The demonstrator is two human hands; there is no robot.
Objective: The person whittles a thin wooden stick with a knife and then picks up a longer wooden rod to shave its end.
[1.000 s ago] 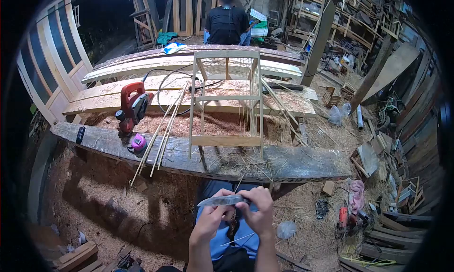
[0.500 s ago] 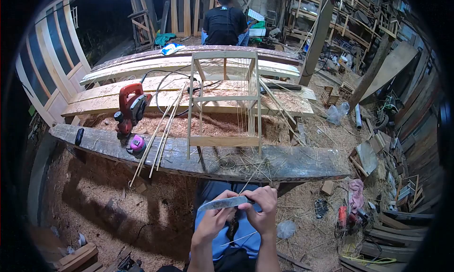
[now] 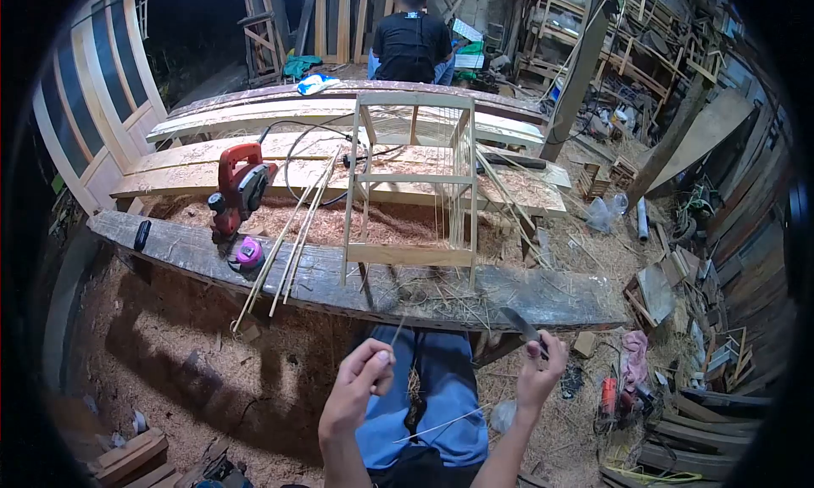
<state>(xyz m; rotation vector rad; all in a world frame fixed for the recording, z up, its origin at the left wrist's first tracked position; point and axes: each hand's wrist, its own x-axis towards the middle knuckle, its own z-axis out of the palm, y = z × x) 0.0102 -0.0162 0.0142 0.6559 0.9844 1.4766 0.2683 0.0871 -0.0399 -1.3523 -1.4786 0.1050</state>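
My left hand [image 3: 366, 374] pinches a thin bamboo stick [image 3: 398, 329], whose tip points up toward the bench edge. My right hand [image 3: 543, 371] is closed around a knife [image 3: 519, 323], its dark blade slanting up and left over the bench. The two hands are apart above my lap. Another thin stick [image 3: 449, 424] lies across my blue trousers. Beyond the hands, a wooden frame [image 3: 413, 256] with thin upright rods on its right side stands on the worn plank bench [image 3: 560, 295].
A red electric planer [image 3: 240, 191], a pink tape measure [image 3: 248, 252] and several long sticks [image 3: 297, 242] rest on the bench to the left. Long boards [image 3: 195, 161] lie behind. A person in a black shirt [image 3: 413, 47] sits at the back. Shavings cover the floor.
My hands have moved apart: the knife has swung right and up with my right hand, while my left hand has drawn left with the stick. The view has shifted slightly.
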